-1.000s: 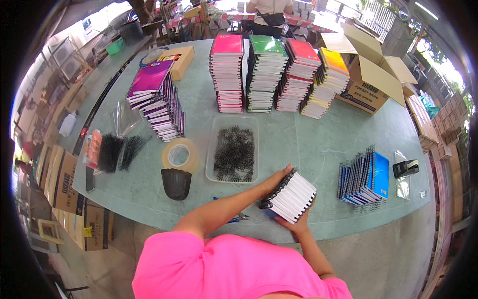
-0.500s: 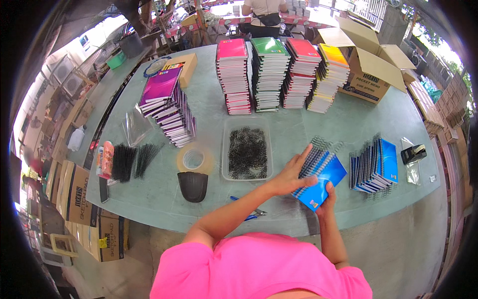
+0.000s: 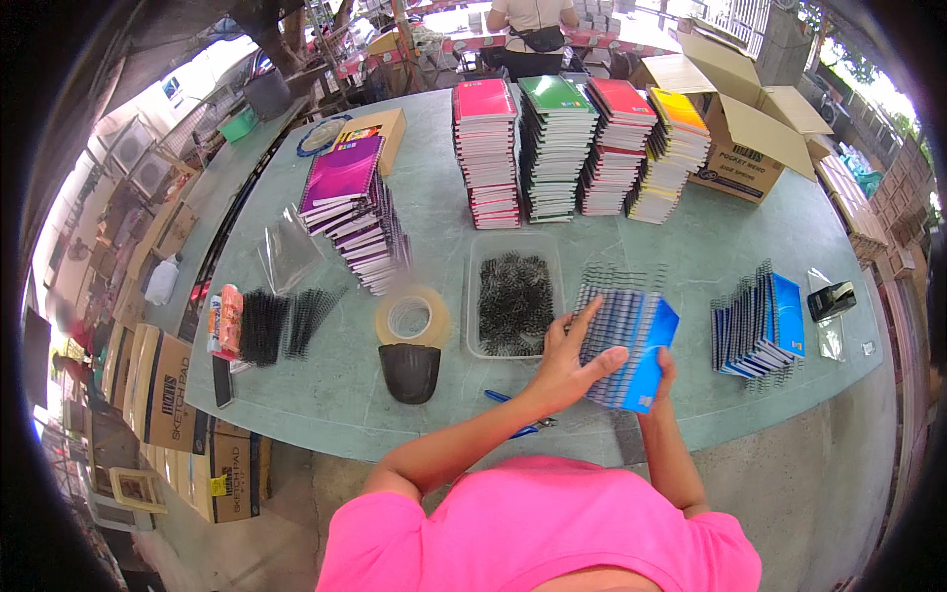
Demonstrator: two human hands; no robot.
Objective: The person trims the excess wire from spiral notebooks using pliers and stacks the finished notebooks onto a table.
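Note:
Several small blue spiral notebooks [image 3: 646,340] are held together in a fanned bundle over the table's front half, with black coils standing out past their far edge. My left hand [image 3: 572,365] clasps the coil side, its thumb lying across the bundle. Around the lower right edge my right hand [image 3: 663,383] is closed; most of its fingers are hidden behind the covers. To the right stands a leaning row of more blue notebooks [image 3: 758,326]. Left of the bundle, a clear plastic tub [image 3: 473,340] holds a heap of black spiral coils [image 3: 515,301].
Pink [image 3: 485,158], green [image 3: 558,148], red [image 3: 619,148] and yellow notebook stacks [image 3: 671,153] line the back beside an open carton [image 3: 735,163]. Purple notebooks [image 3: 345,187], a tape roll [image 3: 409,318], blue-handled pliers [image 3: 528,429] and a tape dispenser [image 3: 831,299] lie about.
The blue bundle has turned more upright and spread wider, showing more coiled edges. My left hand has moved down along its coil side. The whole view has shifted slightly.

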